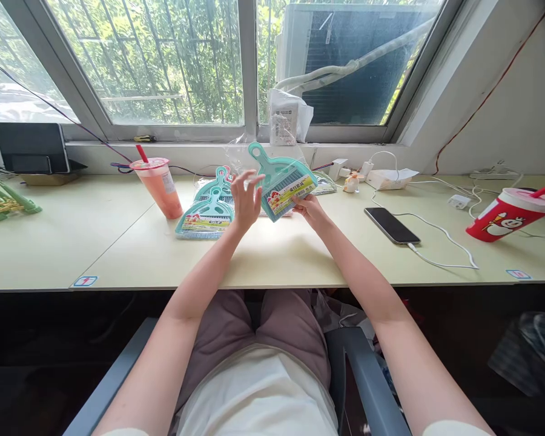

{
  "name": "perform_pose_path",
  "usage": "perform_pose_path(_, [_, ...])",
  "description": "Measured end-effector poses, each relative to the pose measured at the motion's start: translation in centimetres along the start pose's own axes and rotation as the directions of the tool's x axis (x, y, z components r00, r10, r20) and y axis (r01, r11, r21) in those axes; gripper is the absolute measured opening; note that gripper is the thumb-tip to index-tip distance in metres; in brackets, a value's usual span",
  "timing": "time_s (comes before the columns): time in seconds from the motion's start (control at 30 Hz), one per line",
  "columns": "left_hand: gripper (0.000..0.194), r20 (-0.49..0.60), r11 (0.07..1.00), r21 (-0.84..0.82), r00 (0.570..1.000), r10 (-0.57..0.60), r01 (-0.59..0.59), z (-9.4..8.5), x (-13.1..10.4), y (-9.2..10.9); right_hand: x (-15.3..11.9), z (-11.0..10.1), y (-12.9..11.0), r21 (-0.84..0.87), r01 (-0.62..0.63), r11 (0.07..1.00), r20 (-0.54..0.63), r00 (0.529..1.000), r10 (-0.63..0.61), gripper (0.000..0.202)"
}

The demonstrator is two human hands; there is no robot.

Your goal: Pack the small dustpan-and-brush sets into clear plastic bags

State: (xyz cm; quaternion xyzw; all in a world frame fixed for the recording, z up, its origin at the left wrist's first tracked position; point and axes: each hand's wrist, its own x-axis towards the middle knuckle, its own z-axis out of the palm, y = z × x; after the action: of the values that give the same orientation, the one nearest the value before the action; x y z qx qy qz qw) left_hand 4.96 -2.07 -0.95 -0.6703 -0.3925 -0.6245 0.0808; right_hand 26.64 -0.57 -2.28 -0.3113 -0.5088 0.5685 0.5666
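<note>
A teal mini dustpan and brush set [277, 175] is held up above the table, tilted, with its looped handle at the upper left and a yellow printed label across it. My right hand [309, 209] grips its lower right corner between thumb and fingers. Just left of the set, my left hand [246, 200] is raised with its fingers apart; I see nothing in it. Clear plastic film [240, 151] shows behind that hand. More teal dustpan sets [209, 212] lie on the table to the left, partly hidden by my left hand.
A cup of pink drink [160, 188] stands at left, near a tablet on a stand [31, 148] and green stalks [4, 201]. To the right are a phone [392, 225] with a white cable, a small figurine [352, 182] and a red cup [508, 215]. Windows rise behind the table [131, 266].
</note>
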Motion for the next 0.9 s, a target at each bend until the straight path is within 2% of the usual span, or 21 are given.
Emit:
perform_pose_path(0.03, [0.047,-0.105,0.996,-0.041,0.991,-0.082,0.078,0.0,0.2,0.2,0.0,0.0,0.0,0.004,0.006,1.000,-0.003,1.000,-0.006,0.049])
perform_pose_path(0.07, [0.057,-0.191,0.980,-0.110,0.965,-0.182,0.163,0.0,0.4,0.3,0.0,0.0,0.1,0.007,0.012,1.000,-0.006,1.000,-0.012,0.049])
perform_pose_path(0.1, [0.066,-0.231,0.946,-0.212,0.928,-0.293,0.246,0.0,0.8,0.2,0.0,0.0,0.1,0.008,0.016,1.000,-0.008,1.000,-0.016,0.049])
perform_pose_path(0.13, [0.071,-0.202,0.883,-0.337,0.891,-0.406,0.326,-0.1,1.1,0.1,0.0,0.0,0.1,0.007,0.017,1.000,-0.006,1.000,-0.017,0.049])
perform_pose_path(0.17, [0.073,-0.101,0.788,-0.463,0.858,-0.503,0.407,-0.2,1.5,-0.2,0.0,0.1,0.1,0.005,0.018,1.000,-0.001,1.000,-0.018,0.048])
perform_pose_path(0.2, [0.073,0.048,0.668,-0.562,0.826,-0.562,0.488,-0.2,1.8,-0.4,-0.1,0.2,0.1,0.003,0.017,1.000,0.006,1.000,-0.017,0.048])
perform_pose_path(0.27, [0.071,0.359,0.454,-0.638,0.762,-0.538,0.622,-0.2,2.1,-0.8,-0.1,0.3,0.2,0.001,0.012,1.000,0.012,1.000,-0.012,0.048])
perform_pose_path(0.3, [0.069,0.463,0.398,-0.634,0.738,-0.491,0.663,-0.2,2.1,-0.9,-0.1,0.3,0.3,0.001,0.007,1.000,0.006,1.000,-0.007,0.047])
perform_pose_path(0.33, [0.068,0.524,0.375,-0.627,0.725,-0.447,0.683,-0.1,2.0,-0.8,-0.1,0.4,0.3,0.001,0.003,1.000,-0.007,1.000,-0.003,0.047])
perform_pose_path(0.43, [0.063,0.556,0.374,-0.634,0.735,-0.388,0.677,0.2,1.5,-0.2,0.1,0.4,0.6,-0.004,-0.003,1.000,-0.057,0.998,0.003,0.046])
perform_pose_path(0.63, [0.065,0.539,0.357,-0.628,0.717,-0.441,0.691,0.5,1.0,0.6,0.3,0.7,0.8,0.011,0.034,0.999,-0.108,0.994,-0.033,0.047])
perform_pose_path(0.73, [0.064,0.554,0.340,-0.634,0.714,-0.428,0.695,0.5,0.9,0.5,0.3,0.9,0.6,0.014,0.045,0.999,-0.123,0.992,-0.043,0.046])
perform_pose_path(0.9, [0.053,0.625,0.262,-0.614,0.662,-0.415,0.744,1.1,0.3,0.3,-0.1,0.7,0.1,-0.034,0.011,0.999,-0.173,0.985,-0.016,0.039])
